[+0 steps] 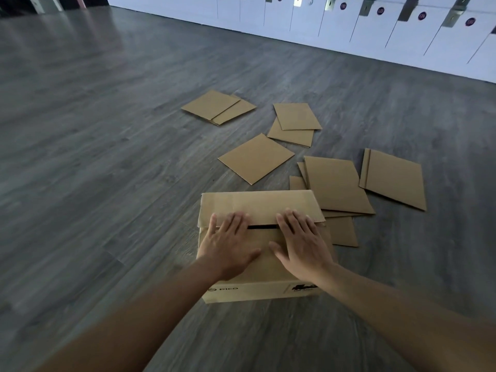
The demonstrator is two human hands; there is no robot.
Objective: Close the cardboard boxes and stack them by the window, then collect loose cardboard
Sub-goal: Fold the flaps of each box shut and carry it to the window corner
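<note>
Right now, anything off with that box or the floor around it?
Yes. The cardboard box isn't fully shut: a dark gap shows between its flaps, between the left hand and right hand. Loose cardboard sheets lie scattered, some overlapping.

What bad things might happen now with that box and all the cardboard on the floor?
1. The box has a dark gap between its top flaps. Both hands, left and right, only press flat, so the flaps might spring up when released.
2. Loose cardboard sheets lie scattered just beyond the box; stepping on one could mean a slip.
</note>
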